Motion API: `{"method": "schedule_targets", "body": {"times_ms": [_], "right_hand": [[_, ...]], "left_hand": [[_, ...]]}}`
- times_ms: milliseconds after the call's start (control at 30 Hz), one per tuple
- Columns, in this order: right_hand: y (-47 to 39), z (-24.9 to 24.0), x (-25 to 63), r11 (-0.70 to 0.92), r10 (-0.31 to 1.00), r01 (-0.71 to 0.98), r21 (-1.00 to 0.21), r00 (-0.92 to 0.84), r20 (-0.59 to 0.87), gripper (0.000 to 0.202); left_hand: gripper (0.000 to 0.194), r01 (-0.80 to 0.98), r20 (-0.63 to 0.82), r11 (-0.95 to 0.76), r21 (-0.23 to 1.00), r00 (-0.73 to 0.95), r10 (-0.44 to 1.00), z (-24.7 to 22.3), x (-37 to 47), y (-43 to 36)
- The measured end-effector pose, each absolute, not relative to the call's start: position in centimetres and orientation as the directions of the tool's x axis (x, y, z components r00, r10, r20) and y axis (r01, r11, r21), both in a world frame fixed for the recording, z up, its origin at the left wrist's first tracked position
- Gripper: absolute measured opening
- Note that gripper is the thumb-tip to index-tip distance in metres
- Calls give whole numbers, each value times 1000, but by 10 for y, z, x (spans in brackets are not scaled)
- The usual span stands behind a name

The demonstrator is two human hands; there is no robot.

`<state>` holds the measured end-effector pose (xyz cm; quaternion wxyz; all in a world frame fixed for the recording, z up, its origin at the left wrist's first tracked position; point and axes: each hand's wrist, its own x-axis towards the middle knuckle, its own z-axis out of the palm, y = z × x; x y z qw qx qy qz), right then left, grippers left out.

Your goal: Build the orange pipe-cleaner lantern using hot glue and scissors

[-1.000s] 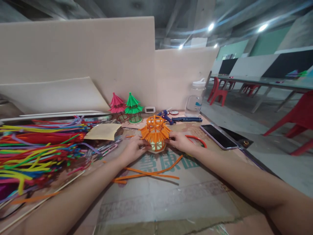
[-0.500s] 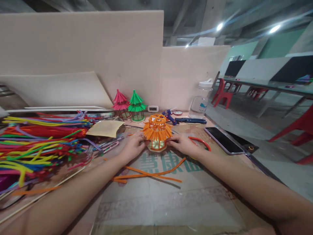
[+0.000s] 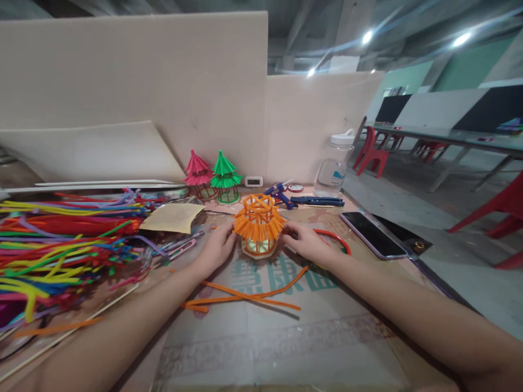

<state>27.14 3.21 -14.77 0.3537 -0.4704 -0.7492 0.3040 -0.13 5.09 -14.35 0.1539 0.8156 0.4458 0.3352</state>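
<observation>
A small pavilion model (image 3: 259, 226), made of orange pipe cleaners, stands upright on the table with an open frame above its flared eave and a pale base below. My left hand (image 3: 219, 244) is at its left side, fingers loosely curved, the tips close to the eave's edge. At the opposite side, my right hand (image 3: 304, 242) has its thumb and forefinger apart. Whether the fingertips brush the eave, I cannot tell. Loose orange pipe cleaners (image 3: 253, 296) lie crossed in front of the model. Behind it stand a pink pavilion model (image 3: 199, 173) and a green one (image 3: 225, 177).
Bundles of coloured pipe cleaners (image 3: 61, 245) cover the left side. A blue glue gun (image 3: 281, 195), dark blue pliers (image 3: 317, 201) and a water bottle (image 3: 333, 166) are at the back. A phone (image 3: 372, 235) lies right, near the table edge. A pale panel (image 3: 134, 81) rises behind.
Both hands have moved outward from the model's base, leaving a wider gap between them. The orange model stands in about the same place. The whole view has shifted slightly.
</observation>
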Motion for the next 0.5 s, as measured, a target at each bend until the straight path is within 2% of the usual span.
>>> {"method": "schedule_targets", "body": {"times_ms": [333, 500], "right_hand": [[33, -144, 271, 400, 888, 504, -765, -419, 188, 20], [33, -148, 271, 427, 873, 507, -749, -448, 194, 16]], "left_hand": [[21, 573, 361, -542, 614, 407, 839, -140, 1, 53], [21, 556, 353, -490, 672, 341, 871, -138, -1, 52]]}}
